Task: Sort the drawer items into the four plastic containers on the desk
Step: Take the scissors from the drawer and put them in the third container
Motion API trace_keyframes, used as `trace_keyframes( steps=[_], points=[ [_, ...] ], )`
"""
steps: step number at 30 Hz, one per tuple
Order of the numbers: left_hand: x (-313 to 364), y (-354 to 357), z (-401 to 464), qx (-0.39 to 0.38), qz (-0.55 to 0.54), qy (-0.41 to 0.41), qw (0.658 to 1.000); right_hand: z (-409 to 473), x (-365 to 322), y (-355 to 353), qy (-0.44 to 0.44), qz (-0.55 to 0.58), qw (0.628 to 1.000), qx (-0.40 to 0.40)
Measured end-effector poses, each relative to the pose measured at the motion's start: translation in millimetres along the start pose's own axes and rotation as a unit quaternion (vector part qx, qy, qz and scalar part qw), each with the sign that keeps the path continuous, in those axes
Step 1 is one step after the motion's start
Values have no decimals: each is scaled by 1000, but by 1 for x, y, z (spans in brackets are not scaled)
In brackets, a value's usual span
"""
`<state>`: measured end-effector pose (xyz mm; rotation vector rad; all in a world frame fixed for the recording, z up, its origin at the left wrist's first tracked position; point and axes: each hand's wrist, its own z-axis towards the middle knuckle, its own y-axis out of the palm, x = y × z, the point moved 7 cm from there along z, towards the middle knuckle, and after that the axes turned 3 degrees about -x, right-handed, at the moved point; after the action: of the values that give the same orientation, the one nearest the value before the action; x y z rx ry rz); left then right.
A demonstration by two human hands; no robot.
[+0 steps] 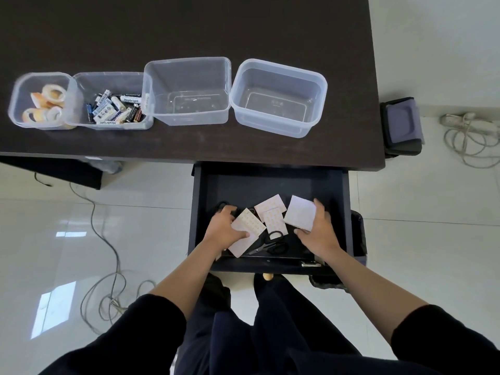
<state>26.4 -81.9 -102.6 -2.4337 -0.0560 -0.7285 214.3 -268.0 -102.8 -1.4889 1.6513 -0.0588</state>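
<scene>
The open dark drawer [201,201] holds several white card packs with orange print and black scissors [270,243]. My left hand [223,226] grips one card pack [246,232] at the drawer's left. My right hand [318,230] grips another white pack [299,212] at the right. Two more packs [272,211] lie between them. A second black scissor handle [221,205] peeks out behind my left hand. On the desk stand four clear containers: one with tape rolls [40,101], one with batteries [113,108], and two empty ones [189,90] [278,96].
The dark desk [189,28] runs across the top, its front edge just above the drawer. Cables [108,280] lie on the white tiled floor at left, a power strip with cord [465,131] at right. A dark bag [403,128] sits beside the desk.
</scene>
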Motion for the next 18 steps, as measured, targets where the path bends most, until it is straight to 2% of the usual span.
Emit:
trace_keyframes(
  steps=[5, 7, 10, 12, 14, 16, 18],
  points=[
    [16, 15, 10, -68, 131, 33, 988, -5, -12, 1, -32, -177, 983, 33],
    [19, 22, 11, -83, 107, 34, 990, -7, -18, -1, -62, -249, 964, 66],
    [22, 28, 12, -111, 25, 43, 993, -12, -34, 4, -183, -309, 928, 95],
    [24, 28, 10, -126, -45, 38, 990, -14, -42, 13, -251, -322, 911, 54],
    [21, 26, 8, -120, -94, 23, 988, -15, -46, 27, -283, -335, 898, -28],
    [18, 21, 6, -79, -80, 28, 993, -13, -41, 41, -274, -364, 882, -122],
    [12, 11, 4, 7, -40, 26, 999, -11, -38, 48, -254, -396, 867, -165]
  ],
)
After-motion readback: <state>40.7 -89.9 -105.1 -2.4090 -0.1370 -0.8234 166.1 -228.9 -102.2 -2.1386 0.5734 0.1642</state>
